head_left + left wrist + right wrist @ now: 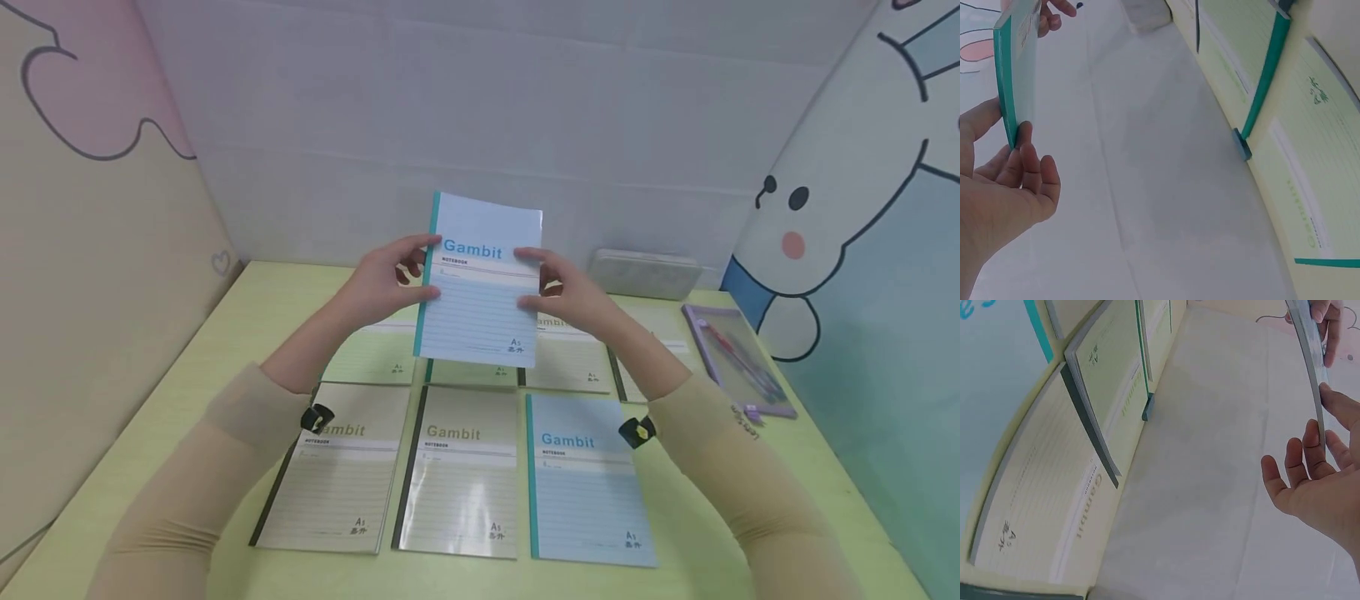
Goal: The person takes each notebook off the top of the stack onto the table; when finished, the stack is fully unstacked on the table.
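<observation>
Raised above the table, a blue notebook (pixel 480 325) with a teal spine faces the head camera, its cover reading "Gambit". My left hand (pixel 386 279) pinches its spine edge between thumb and fingers. On the opposite edge, my right hand (pixel 566 287) grips it the same way. The left wrist view shows the teal spine (pixel 1005 81) edge-on, and the right wrist view shows the page edge (pixel 1310 369). Below lie a second blue notebook (pixel 588 500), a grey notebook with black spine (pixel 461 475) and another grey notebook (pixel 333 483) in the front row.
Behind the front row lie a green notebook (pixel 371 354) and more grey ones (pixel 570 367), partly hidden by the raised notebook and arms. A pale case (pixel 645 273) stands against the back wall. A purple-edged pouch (pixel 738 362) with pens lies at the right.
</observation>
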`<action>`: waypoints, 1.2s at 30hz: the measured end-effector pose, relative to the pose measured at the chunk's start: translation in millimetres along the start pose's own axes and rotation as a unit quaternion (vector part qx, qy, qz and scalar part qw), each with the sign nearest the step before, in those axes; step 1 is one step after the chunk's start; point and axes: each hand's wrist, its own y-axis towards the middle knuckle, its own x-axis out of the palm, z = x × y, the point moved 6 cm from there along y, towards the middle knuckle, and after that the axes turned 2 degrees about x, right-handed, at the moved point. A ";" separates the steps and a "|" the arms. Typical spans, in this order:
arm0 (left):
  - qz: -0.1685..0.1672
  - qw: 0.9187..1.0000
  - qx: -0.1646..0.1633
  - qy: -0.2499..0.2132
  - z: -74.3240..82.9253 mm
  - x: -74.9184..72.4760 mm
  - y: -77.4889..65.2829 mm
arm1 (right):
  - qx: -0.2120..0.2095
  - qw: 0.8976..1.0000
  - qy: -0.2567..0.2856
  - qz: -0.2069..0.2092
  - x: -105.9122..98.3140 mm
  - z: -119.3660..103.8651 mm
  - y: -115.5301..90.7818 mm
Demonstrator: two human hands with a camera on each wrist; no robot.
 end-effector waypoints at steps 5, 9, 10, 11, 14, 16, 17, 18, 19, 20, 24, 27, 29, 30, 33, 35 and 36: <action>-0.013 1.000 0.014 0.008 20.0 10.3 3.2 | -0.003 0.999 -0.035 -0.002 -22.8 -2.8 -18.5; -0.027 0.999 0.026 0.011 32.1 22.3 6.1 | -0.004 0.998 -0.062 0.010 -40.7 -2.5 -35.4; -0.029 0.999 0.031 0.014 35.4 25.6 6.8 | -0.007 0.998 -0.067 0.015 -44.7 -2.3 -39.7; -0.030 0.999 0.037 0.016 39.0 29.0 7.4 | -0.008 0.997 -0.074 0.021 -48.5 -1.5 -44.2; -0.033 0.997 0.062 0.023 51.4 39.3 9.1 | -0.014 0.995 -0.093 0.042 -58.6 0.3 -57.3; -0.035 0.996 0.077 0.028 58.9 46.9 10.6 | -0.016 0.992 -0.110 0.054 -65.4 2.5 -65.7; -0.037 0.996 0.082 0.027 62.9 50.4 11.2 | -0.017 0.991 -0.120 0.059 -68.7 2.7 -69.9; -0.039 0.995 0.084 0.026 66.3 54.1 12.1 | -0.018 0.990 -0.127 0.062 -71.8 2.8 -74.3; -0.041 0.995 0.086 0.030 69.0 57.7 13.0 | -0.017 0.989 -0.135 0.064 -74.9 3.2 -78.5; -0.043 0.995 0.086 0.033 71.6 61.1 14.0 | -0.015 0.988 -0.141 0.065 -77.9 3.7 -82.6; -0.052 0.993 0.094 0.040 80.5 73.9 18.0 | -0.001 0.985 -0.163 0.058 -87.8 5.5 -99.3; -0.067 0.991 0.106 0.044 87.7 85.5 20.0 | 0.014 0.983 -0.174 0.049 -94.0 7.9 -113.1; -0.079 0.990 0.111 0.043 92.6 94.6 20.4 | 0.016 0.984 -0.174 0.041 -97.4 11.9 -121.2; -0.086 0.989 0.112 0.042 94.6 99.3 20.2 | 0.011 0.984 -0.172 0.034 -98.8 13.9 -125.0; -0.105 0.987 0.115 0.037 99.6 114.6 18.9 | -0.009 0.984 -0.178 0.020 -103.3 22.2 -136.7; -0.114 0.986 0.119 0.034 101.7 125.4 18.6 | -0.019 0.982 -0.188 0.015 -106.5 28.0 -144.5; -0.117 0.985 0.120 0.033 103.1 130.5 18.7 | -0.018 0.980 -0.196 0.017 -108.2 31.3 -148.0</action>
